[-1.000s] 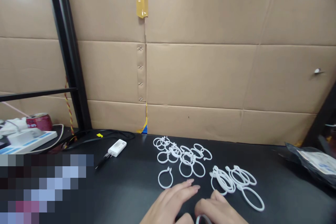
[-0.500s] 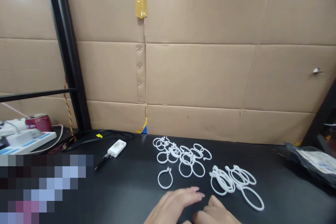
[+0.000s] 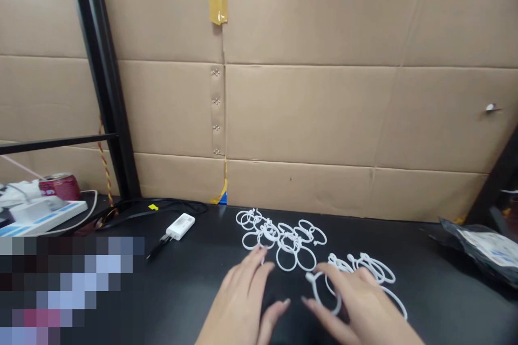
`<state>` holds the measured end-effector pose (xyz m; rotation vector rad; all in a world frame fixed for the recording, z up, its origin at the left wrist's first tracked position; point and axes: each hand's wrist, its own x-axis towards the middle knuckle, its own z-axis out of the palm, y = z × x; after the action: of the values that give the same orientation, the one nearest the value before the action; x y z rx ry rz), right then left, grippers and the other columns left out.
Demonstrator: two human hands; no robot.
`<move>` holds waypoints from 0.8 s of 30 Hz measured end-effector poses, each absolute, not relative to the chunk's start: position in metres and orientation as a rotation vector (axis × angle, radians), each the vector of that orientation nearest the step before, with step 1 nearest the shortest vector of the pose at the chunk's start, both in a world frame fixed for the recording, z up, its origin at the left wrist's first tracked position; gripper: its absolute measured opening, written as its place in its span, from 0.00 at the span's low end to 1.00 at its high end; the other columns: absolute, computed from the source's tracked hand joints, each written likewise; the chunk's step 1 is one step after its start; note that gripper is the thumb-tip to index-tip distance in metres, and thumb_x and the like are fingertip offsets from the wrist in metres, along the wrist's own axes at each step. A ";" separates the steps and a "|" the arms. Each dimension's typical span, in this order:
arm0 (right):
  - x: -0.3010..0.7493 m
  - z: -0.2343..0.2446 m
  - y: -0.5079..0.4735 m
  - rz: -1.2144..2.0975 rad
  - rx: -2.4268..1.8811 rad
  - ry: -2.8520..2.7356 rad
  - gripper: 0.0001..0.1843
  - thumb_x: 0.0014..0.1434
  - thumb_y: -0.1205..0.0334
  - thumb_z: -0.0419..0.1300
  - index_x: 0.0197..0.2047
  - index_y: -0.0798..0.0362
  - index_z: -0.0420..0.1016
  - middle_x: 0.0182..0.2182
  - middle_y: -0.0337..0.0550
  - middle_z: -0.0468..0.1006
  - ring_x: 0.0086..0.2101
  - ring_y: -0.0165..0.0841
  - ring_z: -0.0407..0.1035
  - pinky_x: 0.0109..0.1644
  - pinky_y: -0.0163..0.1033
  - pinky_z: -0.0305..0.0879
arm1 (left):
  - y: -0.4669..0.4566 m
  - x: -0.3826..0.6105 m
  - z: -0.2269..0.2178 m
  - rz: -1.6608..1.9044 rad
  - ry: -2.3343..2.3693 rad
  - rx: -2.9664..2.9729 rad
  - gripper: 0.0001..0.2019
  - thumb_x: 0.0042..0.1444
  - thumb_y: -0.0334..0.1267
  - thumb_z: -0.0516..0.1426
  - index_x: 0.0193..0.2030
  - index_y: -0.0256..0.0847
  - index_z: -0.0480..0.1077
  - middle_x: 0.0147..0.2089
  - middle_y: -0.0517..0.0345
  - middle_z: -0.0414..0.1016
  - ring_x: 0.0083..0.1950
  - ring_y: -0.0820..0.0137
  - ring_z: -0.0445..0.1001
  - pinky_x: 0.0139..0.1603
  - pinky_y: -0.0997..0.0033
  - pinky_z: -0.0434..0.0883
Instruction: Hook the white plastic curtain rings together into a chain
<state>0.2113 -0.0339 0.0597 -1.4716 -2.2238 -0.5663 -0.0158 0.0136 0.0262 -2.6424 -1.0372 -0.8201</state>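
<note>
My left hand [image 3: 245,294] reaches over the spot of a lone white plastic ring, mostly hidden beneath its fingers. Its thumb stands apart from the fingers, and nothing shows in its grasp. A white open-ended ring [image 3: 317,292] with a small knob at its end sits within the curled fingers of my right hand [image 3: 356,299]; how the fingers grip it is partly hidden. Behind and under that hand lies a group of similar rings [image 3: 376,269]. Further back, a loose heap of white rings [image 3: 287,242] spreads over the black tabletop.
A white adapter [image 3: 181,226] with a black plug lies left of the rings. At far left are a power strip [image 3: 60,215] and a red can [image 3: 60,186]. A dark plastic bag [image 3: 481,250] rests at right. A cardboard wall [image 3: 303,113] closes the back.
My hands have moved apart and forward from close together. The left has come over the lone ring; the right has moved toward the right-hand group, with a ring now showing in its fingers.
</note>
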 end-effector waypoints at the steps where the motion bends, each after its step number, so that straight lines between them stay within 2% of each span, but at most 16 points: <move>1: 0.219 0.059 -0.030 -0.702 -1.528 -2.194 0.15 0.64 0.53 0.52 0.40 0.52 0.75 0.26 0.46 0.81 0.27 0.39 0.75 0.32 0.41 0.64 | 0.016 -0.017 0.026 -0.720 -1.146 -2.612 0.24 0.60 0.43 0.55 0.56 0.24 0.68 0.61 0.31 0.66 0.60 0.47 0.67 0.52 0.49 0.73; 3: 0.235 0.057 -0.024 -0.928 -1.691 -2.140 0.21 0.67 0.54 0.45 0.35 0.53 0.76 0.20 0.46 0.78 0.24 0.41 0.74 0.30 0.42 0.59 | 0.020 -0.019 0.024 -0.516 -1.331 -2.611 0.32 0.61 0.47 0.54 0.62 0.19 0.60 0.64 0.31 0.58 0.65 0.46 0.59 0.57 0.46 0.67; 6: 0.253 0.056 -0.018 -1.166 -1.879 -2.053 0.26 0.69 0.54 0.41 0.33 0.54 0.76 0.16 0.45 0.74 0.21 0.40 0.71 0.28 0.42 0.53 | 0.025 -0.021 0.022 -0.356 -1.449 -2.679 0.34 0.62 0.51 0.51 0.66 0.24 0.53 0.68 0.40 0.50 0.68 0.50 0.51 0.63 0.45 0.59; 10: 0.256 0.059 -0.018 -1.252 -1.904 -2.017 0.27 0.69 0.51 0.40 0.40 0.57 0.76 0.19 0.49 0.76 0.21 0.42 0.71 0.28 0.43 0.52 | 0.027 -0.023 0.020 -0.384 -1.365 -2.753 0.31 0.64 0.51 0.49 0.66 0.31 0.55 0.67 0.47 0.52 0.68 0.52 0.51 0.62 0.43 0.59; 13: 0.244 0.058 -0.021 -1.201 -1.810 -2.125 0.32 0.70 0.55 0.32 0.43 0.56 0.76 0.23 0.53 0.78 0.25 0.45 0.73 0.29 0.45 0.53 | 0.025 -0.021 0.020 -0.453 -1.261 -2.764 0.29 0.63 0.50 0.50 0.65 0.33 0.58 0.65 0.46 0.57 0.66 0.51 0.56 0.60 0.43 0.64; 16: 0.230 0.053 -0.024 -1.097 -1.679 -2.242 0.34 0.70 0.59 0.29 0.40 0.54 0.77 0.27 0.54 0.80 0.27 0.44 0.74 0.31 0.47 0.56 | 0.023 -0.017 0.019 -0.472 -1.154 -2.750 0.28 0.63 0.49 0.51 0.63 0.30 0.61 0.63 0.42 0.62 0.64 0.50 0.62 0.57 0.44 0.68; 20: 0.213 0.048 -0.028 -0.830 -1.628 -2.305 0.27 0.69 0.58 0.38 0.36 0.53 0.77 0.26 0.51 0.80 0.27 0.44 0.75 0.35 0.52 0.64 | 0.022 -0.007 0.020 -0.425 -1.177 -2.659 0.32 0.63 0.50 0.50 0.61 0.17 0.61 0.61 0.31 0.63 0.62 0.48 0.63 0.57 0.45 0.68; 24: 0.204 0.055 -0.030 -0.503 -1.660 -2.400 0.20 0.66 0.63 0.44 0.37 0.52 0.78 0.27 0.50 0.82 0.28 0.46 0.77 0.36 0.57 0.70 | 0.024 -0.001 0.021 -0.415 -1.254 -2.659 0.34 0.61 0.49 0.54 0.61 0.15 0.60 0.60 0.28 0.63 0.62 0.49 0.64 0.58 0.50 0.68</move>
<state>0.2036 -0.0303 0.0549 -1.6599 -2.4002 -0.5028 -0.0006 0.0241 0.0211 -2.6593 -1.2538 -0.4146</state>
